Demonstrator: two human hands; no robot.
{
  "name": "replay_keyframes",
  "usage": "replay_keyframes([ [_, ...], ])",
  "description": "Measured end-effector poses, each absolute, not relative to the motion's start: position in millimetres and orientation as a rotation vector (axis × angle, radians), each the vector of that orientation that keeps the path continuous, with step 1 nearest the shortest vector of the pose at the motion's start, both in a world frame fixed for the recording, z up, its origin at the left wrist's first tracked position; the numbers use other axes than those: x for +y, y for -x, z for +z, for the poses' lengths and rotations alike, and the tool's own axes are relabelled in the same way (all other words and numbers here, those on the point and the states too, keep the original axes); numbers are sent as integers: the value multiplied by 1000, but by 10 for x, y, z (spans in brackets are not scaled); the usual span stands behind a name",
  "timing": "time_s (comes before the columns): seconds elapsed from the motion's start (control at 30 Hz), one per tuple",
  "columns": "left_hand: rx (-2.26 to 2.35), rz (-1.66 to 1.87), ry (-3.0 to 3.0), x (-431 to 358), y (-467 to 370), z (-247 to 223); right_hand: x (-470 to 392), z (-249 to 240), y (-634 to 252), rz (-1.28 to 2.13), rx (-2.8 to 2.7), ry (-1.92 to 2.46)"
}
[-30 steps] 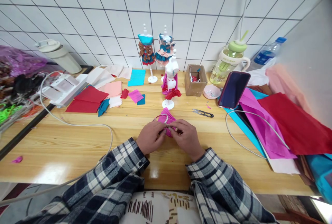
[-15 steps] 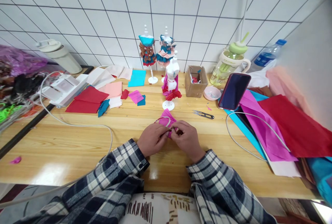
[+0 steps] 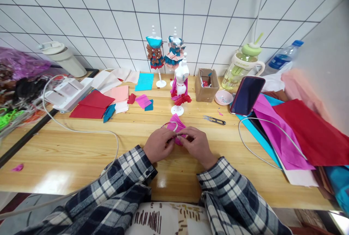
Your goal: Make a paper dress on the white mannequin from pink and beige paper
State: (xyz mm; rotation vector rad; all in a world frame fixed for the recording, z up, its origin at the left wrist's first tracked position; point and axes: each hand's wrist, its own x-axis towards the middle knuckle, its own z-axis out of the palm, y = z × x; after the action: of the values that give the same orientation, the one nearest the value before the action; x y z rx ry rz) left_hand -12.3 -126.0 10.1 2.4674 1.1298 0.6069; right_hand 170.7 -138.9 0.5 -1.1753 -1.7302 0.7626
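My left hand (image 3: 160,145) and my right hand (image 3: 196,146) meet fingertip to fingertip at the middle of the wooden table. Both are closed in a pinch on a thin white and dark band (image 3: 173,123) that curves up between them. Under the fingertips lies a pleated magenta piece (image 3: 177,119), partly hidden by my hands. Just beyond it stands a small white dress form (image 3: 181,78) with magenta and red crepe round its lower part. Dark-handled thread snips (image 3: 214,120) lie to the right of it.
Two dressed forms (image 3: 155,51) stand behind. A cardboard box (image 3: 206,86), pink bowl (image 3: 224,97), phone (image 3: 247,95) and drink bottle (image 3: 243,66) are to the right, with coloured sheets (image 3: 311,129) beyond. Cut pieces (image 3: 92,103), a power strip (image 3: 68,91) and a cable (image 3: 81,130) are left.
My fingertips have shifted slightly left and apart along the band. The magenta piece shows a bit more beneath my right hand.
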Motion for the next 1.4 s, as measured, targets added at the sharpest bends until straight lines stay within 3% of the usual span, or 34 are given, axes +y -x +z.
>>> replay_keyframes([
  [0.8,1066,749,-2445,-1275,135,127,-1374,33,-1695,922,-1602,1133],
  [1.4,1106,732,-2405,-1258,122,134,-1432,53,-1661,745,-1714,1141],
])
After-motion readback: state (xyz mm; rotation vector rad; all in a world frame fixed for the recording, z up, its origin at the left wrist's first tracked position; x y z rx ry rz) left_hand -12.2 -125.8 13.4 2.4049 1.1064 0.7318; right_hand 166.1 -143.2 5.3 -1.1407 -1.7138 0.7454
